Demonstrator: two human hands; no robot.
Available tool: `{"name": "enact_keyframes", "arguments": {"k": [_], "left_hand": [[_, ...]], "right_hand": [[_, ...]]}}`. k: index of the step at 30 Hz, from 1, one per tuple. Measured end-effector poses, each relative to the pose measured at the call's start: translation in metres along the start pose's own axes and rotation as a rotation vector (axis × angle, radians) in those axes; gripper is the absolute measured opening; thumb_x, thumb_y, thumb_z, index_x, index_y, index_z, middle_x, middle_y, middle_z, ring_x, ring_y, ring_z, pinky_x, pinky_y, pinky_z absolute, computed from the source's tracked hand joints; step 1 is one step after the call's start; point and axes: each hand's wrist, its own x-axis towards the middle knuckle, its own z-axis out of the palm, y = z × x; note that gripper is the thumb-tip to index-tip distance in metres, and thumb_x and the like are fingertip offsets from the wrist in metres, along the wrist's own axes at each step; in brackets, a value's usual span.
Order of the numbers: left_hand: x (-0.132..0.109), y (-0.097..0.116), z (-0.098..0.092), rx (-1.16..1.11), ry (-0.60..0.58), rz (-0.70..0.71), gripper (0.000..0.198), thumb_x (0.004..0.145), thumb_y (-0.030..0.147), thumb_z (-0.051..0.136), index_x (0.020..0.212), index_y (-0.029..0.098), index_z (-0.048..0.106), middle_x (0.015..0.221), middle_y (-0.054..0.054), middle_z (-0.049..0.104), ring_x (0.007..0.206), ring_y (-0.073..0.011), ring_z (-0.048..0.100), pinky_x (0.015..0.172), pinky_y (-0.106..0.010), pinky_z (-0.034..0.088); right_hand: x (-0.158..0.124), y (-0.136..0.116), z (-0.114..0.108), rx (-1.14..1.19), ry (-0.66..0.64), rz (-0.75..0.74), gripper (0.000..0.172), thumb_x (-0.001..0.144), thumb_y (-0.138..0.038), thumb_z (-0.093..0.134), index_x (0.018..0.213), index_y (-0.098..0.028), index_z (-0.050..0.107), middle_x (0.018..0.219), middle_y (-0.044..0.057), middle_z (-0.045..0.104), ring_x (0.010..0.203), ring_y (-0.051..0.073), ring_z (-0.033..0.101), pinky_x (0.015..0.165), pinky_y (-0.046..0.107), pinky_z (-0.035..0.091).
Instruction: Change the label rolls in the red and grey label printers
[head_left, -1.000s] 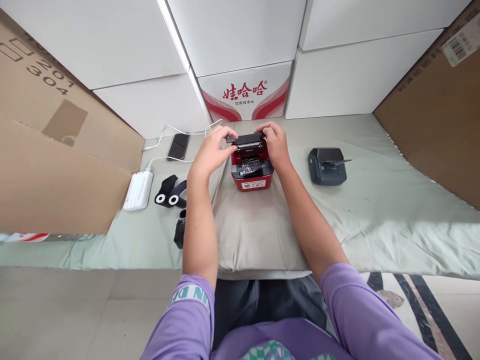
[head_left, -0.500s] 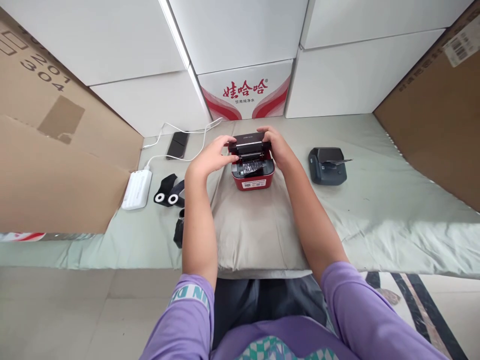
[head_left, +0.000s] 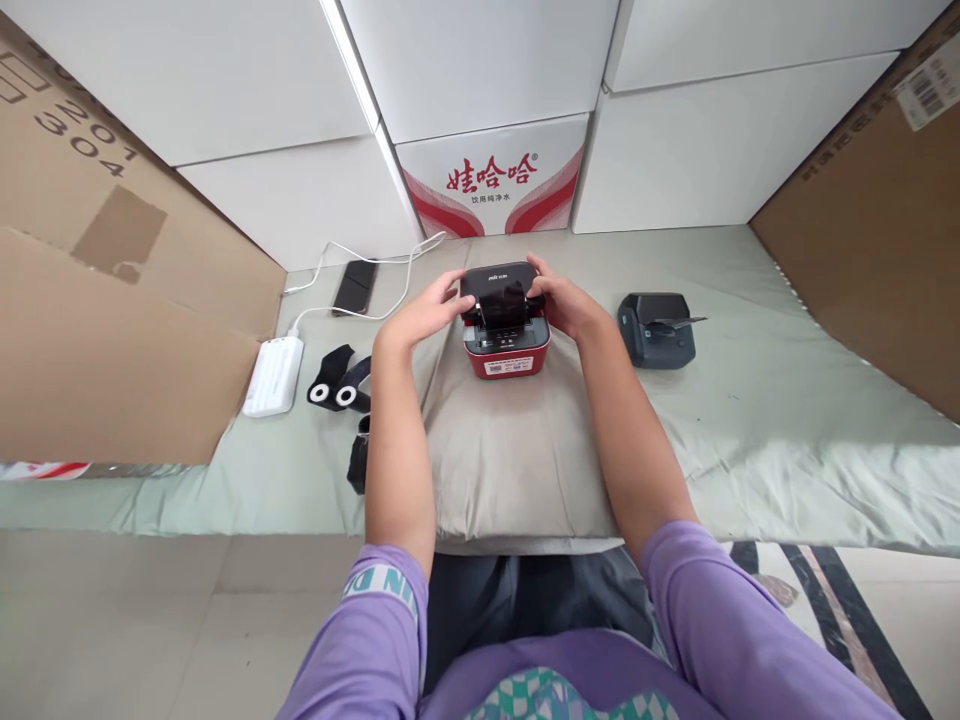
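A red and black label printer (head_left: 508, 362) sits on the cloth-covered surface in front of me. Its black lid (head_left: 480, 276) is lowered over the compartment, and a glossy dark panel shows in the middle of the top. My left hand (head_left: 421, 312) grips the lid's left side, thumb on the near part and fingers toward the back. On the opposite side my right hand (head_left: 568, 302) holds the lid's right edge with bent fingers. Some of the fingertips are hidden behind the printer.
To the right stands a dark blue-grey printer (head_left: 654, 348). On the left lie a phone (head_left: 355, 287), a white power bank (head_left: 274, 377) with a cable, and black straps (head_left: 330, 375) with white rings. Cardboard boxes (head_left: 112, 330) and white cartons (head_left: 495, 180) wall in the surface.
The printer's lid has swung down toward me with both hands on it. The inside, visible earlier with its roller and dark strip, is now covered.
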Motion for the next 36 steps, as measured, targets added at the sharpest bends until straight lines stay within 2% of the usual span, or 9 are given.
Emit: {"name": "enact_keyframes", "arguments": {"k": [3, 7, 11, 16, 19, 26, 31, 36], "left_hand": [[0.003, -0.009, 0.002, -0.101, -0.109, -0.102, 0.074, 0.085, 0.044, 0.075, 0.154, 0.032, 0.053, 0.154, -0.008, 0.062, 0.142, -0.0303, 0.058, 0.113, -0.047, 0.053], [0.000, -0.013, -0.003, -0.158, -0.190, -0.119, 0.069, 0.082, 0.048, 0.078, 0.148, 0.035, 0.061, 0.157, -0.005, 0.060, 0.144, -0.0291, 0.057, 0.109, -0.044, 0.056], [-0.005, -0.010, -0.005, -0.187, -0.183, -0.137, 0.069, 0.078, 0.043, 0.082, 0.144, 0.037, 0.064, 0.158, -0.004, 0.059, 0.144, -0.0300, 0.057, 0.108, -0.046, 0.058], [-0.006, -0.002, -0.003, -0.229, -0.176, -0.189, 0.075, 0.069, 0.040, 0.088, 0.141, 0.036, 0.067, 0.148, -0.007, 0.067, 0.130, -0.0327, 0.067, 0.102, -0.052, 0.062], [-0.006, 0.000, -0.003, -0.230, -0.191, -0.197, 0.078, 0.066, 0.037, 0.090, 0.140, 0.035, 0.067, 0.142, -0.007, 0.070, 0.128, -0.0327, 0.068, 0.103, -0.051, 0.062], [-0.006, 0.000, -0.005, -0.217, -0.211, -0.182, 0.074, 0.067, 0.039, 0.088, 0.139, 0.034, 0.068, 0.147, -0.007, 0.067, 0.131, -0.0326, 0.065, 0.100, -0.048, 0.062], [-0.005, -0.006, -0.005, -0.215, -0.219, -0.167, 0.070, 0.070, 0.041, 0.087, 0.137, 0.036, 0.069, 0.152, -0.005, 0.064, 0.137, -0.0318, 0.061, 0.105, -0.047, 0.059], [0.002, -0.018, 0.000, -0.254, -0.160, -0.118, 0.069, 0.070, 0.040, 0.084, 0.137, 0.037, 0.071, 0.157, -0.001, 0.060, 0.144, -0.0273, 0.056, 0.119, -0.046, 0.047]], "right_hand": [[-0.008, 0.001, -0.005, 0.016, -0.133, 0.006, 0.079, 0.054, -0.023, 0.064, 0.131, -0.030, 0.055, 0.116, 0.001, 0.069, 0.100, 0.024, 0.061, 0.090, 0.040, 0.054], [-0.015, 0.004, -0.013, 0.015, -0.238, 0.001, 0.063, 0.060, -0.027, 0.071, 0.122, -0.029, 0.062, 0.116, 0.000, 0.074, 0.105, 0.025, 0.063, 0.087, 0.038, 0.055], [-0.015, 0.007, -0.015, 0.019, -0.243, -0.018, 0.062, 0.061, -0.030, 0.073, 0.122, -0.029, 0.062, 0.114, 0.001, 0.076, 0.103, 0.025, 0.066, 0.087, 0.039, 0.056], [-0.013, 0.008, -0.014, 0.014, -0.238, -0.031, 0.062, 0.060, -0.029, 0.074, 0.121, -0.028, 0.062, 0.109, 0.001, 0.076, 0.098, 0.024, 0.067, 0.084, 0.038, 0.058], [-0.012, 0.008, -0.015, 0.004, -0.244, -0.037, 0.062, 0.059, -0.028, 0.076, 0.120, -0.029, 0.063, 0.111, 0.000, 0.075, 0.100, 0.025, 0.067, 0.084, 0.039, 0.059], [-0.012, 0.007, -0.015, 0.000, -0.253, -0.045, 0.063, 0.059, -0.027, 0.076, 0.120, -0.029, 0.062, 0.112, 0.001, 0.074, 0.101, 0.025, 0.067, 0.087, 0.040, 0.059], [-0.013, 0.008, -0.015, -0.010, -0.243, -0.050, 0.063, 0.060, -0.027, 0.074, 0.122, -0.028, 0.062, 0.110, 0.002, 0.074, 0.100, 0.025, 0.067, 0.088, 0.041, 0.059], [-0.015, 0.008, -0.018, -0.026, -0.193, -0.041, 0.062, 0.061, -0.026, 0.076, 0.121, -0.030, 0.063, 0.112, 0.000, 0.073, 0.099, 0.023, 0.065, 0.088, 0.038, 0.058]]}}
